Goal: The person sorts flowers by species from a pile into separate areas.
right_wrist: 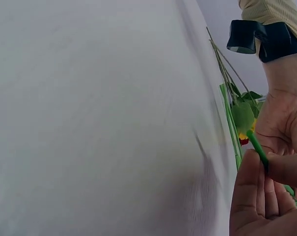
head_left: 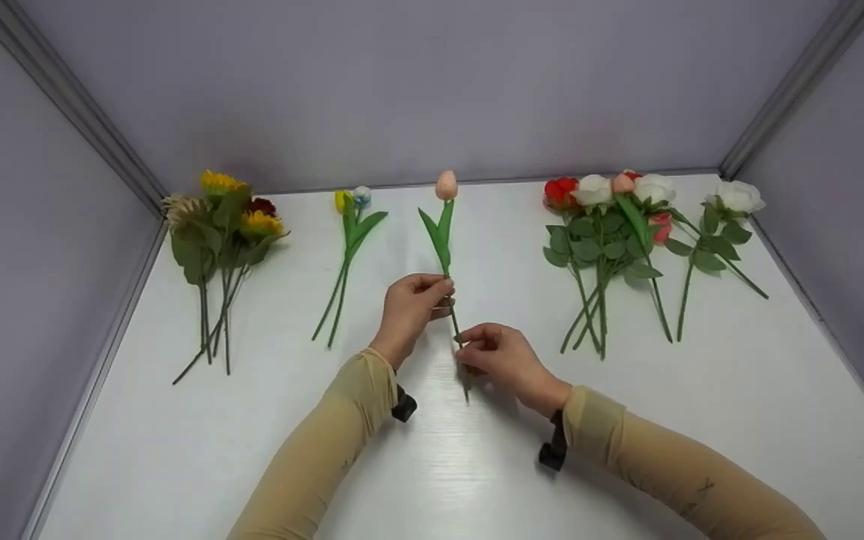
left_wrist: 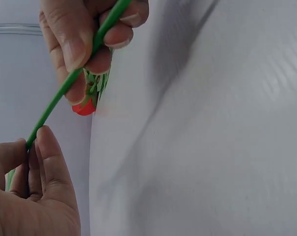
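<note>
A pink tulip (head_left: pixel 446 186) with two green leaves is held upright over the middle of the white table. My left hand (head_left: pixel 413 311) pinches its green stem just below the leaves, between thumb and fingers. Lower on the same stem, my right hand (head_left: pixel 503 360) pinches it near the cut end, which sticks out below the fingers. In the left wrist view the stem (left_wrist: pixel 55 103) runs slantwise through both hands, and its shadow falls on the table. The right wrist view shows the stem's end (right_wrist: pixel 256 145) poking out from the right fingers.
Left on the white table (head_left: pixel 432 480) lies a bunch of sunflowers and darker blooms (head_left: pixel 222 217). Nearer the middle are a yellow tulip (head_left: pixel 342 201) and a pale blue one (head_left: pixel 361 196). Red and white roses (head_left: pixel 593 191) with another pink tulip lie right, beside a white rose (head_left: pixel 739 196).
</note>
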The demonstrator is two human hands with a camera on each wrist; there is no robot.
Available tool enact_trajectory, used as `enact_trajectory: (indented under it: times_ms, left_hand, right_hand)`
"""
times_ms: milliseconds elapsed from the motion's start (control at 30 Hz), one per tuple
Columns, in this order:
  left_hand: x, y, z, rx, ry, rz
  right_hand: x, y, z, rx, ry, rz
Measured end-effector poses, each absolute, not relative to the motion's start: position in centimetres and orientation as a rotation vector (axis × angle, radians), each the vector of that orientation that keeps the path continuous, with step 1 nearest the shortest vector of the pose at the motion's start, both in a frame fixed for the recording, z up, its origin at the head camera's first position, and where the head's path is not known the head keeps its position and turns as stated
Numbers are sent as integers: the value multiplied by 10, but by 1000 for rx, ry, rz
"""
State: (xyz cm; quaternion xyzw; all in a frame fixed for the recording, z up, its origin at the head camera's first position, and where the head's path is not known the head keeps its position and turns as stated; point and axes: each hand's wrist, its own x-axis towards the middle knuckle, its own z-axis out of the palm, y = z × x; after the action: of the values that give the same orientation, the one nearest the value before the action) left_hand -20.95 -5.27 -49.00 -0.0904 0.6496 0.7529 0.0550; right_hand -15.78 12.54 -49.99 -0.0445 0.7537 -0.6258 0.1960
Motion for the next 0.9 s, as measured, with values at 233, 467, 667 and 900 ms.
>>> enact_trajectory:
  times_ms: [233, 467, 667, 900]
  left_hand:
    - [-223, -95, -487, -384, 2116, 2216]
    - [-236, -164, -485, -599, 2272, 2095]
    - [-237, -201, -495, -714, 2439, 1944]
    - [-236, -210, -507, -736, 2614, 1778]
  right_hand:
    - [-171, 132, -508, -454, 2311, -1556]
    - [-181, 136, -500, -717, 2590, -1285]
    - [-183, 129, -497, -780, 2623, -1193]
    - [-180, 125, -496, -802, 2612, -1153]
